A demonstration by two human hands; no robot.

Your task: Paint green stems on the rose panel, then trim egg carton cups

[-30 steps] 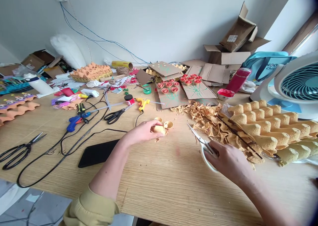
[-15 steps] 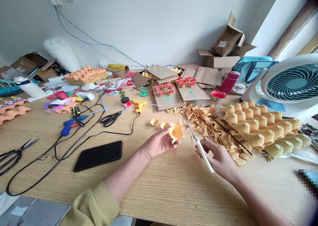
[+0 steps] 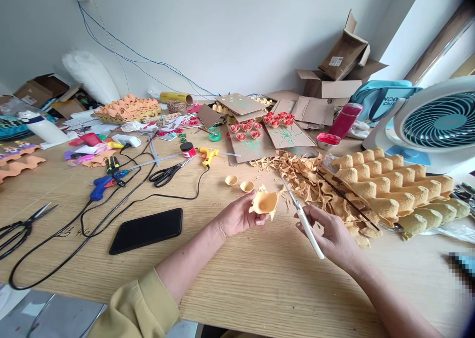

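My left hand (image 3: 239, 216) pinches a yellow egg-carton cup (image 3: 264, 204) by its left side, the ragged rim facing up and toward me. In my right hand (image 3: 330, 236) is a pair of white-handled scissors (image 3: 309, 233), blades pointing up and away, just right of the cup and apart from it. Two trimmed cups, a left one (image 3: 231, 180) and a right one (image 3: 247, 186), rest on the table behind my left hand. A heap of torn carton scraps (image 3: 302, 177) lies beyond the scissors.
Egg trays (image 3: 386, 182) are stacked at right before a fan (image 3: 438, 122). Red paper-like flowers (image 3: 245, 127) sit on cardboard at the back. Left of my hands lie a phone (image 3: 147, 230), a yellow glue gun (image 3: 208, 155), a blue glue gun (image 3: 101, 186), cables and black scissors (image 3: 165, 175).
The cup has turned in my left hand, its opening now tipped more upward. My right hand and the scissors have shifted slightly right. The view has moved a little.
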